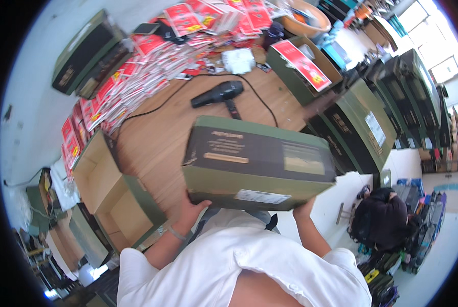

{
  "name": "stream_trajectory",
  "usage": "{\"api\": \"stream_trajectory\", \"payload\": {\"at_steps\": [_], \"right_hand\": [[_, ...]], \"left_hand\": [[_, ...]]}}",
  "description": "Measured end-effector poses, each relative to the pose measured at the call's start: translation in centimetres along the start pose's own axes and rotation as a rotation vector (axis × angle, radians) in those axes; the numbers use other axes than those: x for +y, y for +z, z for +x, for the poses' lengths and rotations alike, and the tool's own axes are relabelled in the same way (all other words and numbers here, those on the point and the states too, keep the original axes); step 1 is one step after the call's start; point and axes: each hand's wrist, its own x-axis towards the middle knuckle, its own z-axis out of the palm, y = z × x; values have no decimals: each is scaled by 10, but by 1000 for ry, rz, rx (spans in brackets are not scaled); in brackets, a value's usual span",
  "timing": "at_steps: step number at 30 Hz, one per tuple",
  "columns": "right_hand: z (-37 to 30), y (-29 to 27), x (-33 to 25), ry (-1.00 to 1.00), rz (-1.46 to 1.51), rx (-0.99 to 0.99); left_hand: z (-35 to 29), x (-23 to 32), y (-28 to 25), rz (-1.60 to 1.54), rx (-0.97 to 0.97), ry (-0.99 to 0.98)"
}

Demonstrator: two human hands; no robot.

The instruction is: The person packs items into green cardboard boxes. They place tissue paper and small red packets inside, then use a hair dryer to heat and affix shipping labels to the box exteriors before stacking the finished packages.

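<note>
Between my two hands I hold a long cardboard box (259, 158), closed, dark green and black with a white label on the side toward me. My left hand (189, 212) grips its lower left corner, thumb pressed along the near edge. At the lower right corner is my right hand (304, 210), its fingers mostly hidden behind and under the box. The box is tilted slightly, over the table's near edge. Just beyond it a black hair dryer (218, 94) lies on the wooden table (154, 148), its cord curving around it.
Red printed packets (131, 77) pile along the table's back and left. An open, empty box (119, 204) stands at left. An open box (303, 71) sits at the back right. Stacked boxes (362, 123) rise at right. A person in dark clothes (385, 215) is low down beyond.
</note>
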Motion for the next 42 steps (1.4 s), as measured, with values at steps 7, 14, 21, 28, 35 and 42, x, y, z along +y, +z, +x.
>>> {"api": "stream_trajectory", "payload": {"at_steps": [7,14,21,28,35,42], "right_hand": [[69,140,83,317,-82,-283],[117,207,133,784,-314,-370],[171,242,87,752,-833,-597],[193,285,35,807,-668,-807],[240,346,18,1070,33,-822],[265,400,39,1082,192,-487]], "left_hand": [[-46,-32,-87,-93,406,113],[-24,-64,-107,78,556,16],[7,-17,-117,244,602,-178],[-11,82,-113,122,718,-198],[6,91,-123,-110,923,340],[24,-35,-90,470,837,-38]]}}
